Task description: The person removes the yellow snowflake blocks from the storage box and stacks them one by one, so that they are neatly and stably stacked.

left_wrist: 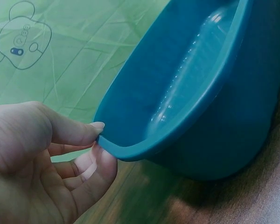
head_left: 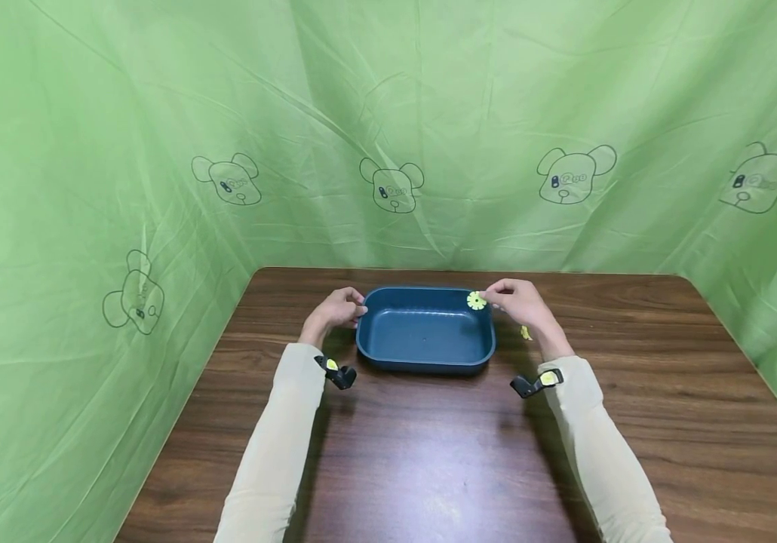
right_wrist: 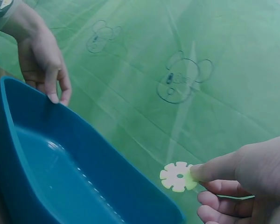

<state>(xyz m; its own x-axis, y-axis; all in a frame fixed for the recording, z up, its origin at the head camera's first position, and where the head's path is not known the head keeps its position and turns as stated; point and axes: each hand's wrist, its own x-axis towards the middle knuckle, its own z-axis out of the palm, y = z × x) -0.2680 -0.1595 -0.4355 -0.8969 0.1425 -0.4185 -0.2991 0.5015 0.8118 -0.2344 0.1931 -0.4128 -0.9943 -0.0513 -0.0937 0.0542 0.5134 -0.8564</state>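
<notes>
A blue rectangular plastic basin (head_left: 425, 367) with rounded corners sits on the table, nothing visible inside it. My left hand (head_left: 338, 308) pinches its rim at the far left corner, thumb on the inner side and fingers outside, as the left wrist view shows. Between thumb and fingertip, my right hand (head_left: 520, 302) pinches a yellow-green snowflake disc (right_wrist: 173, 177) with a notched edge and a small central hole. The disc is held up by the basin's far right corner and overlaps it in the head view.
Another small yellow piece (head_left: 526, 332) lies on the wooden table (head_left: 660, 392), right of the basin near my right wrist. Green cloth (head_left: 470, 90) with bear-head drawings hangs behind the table and along both sides.
</notes>
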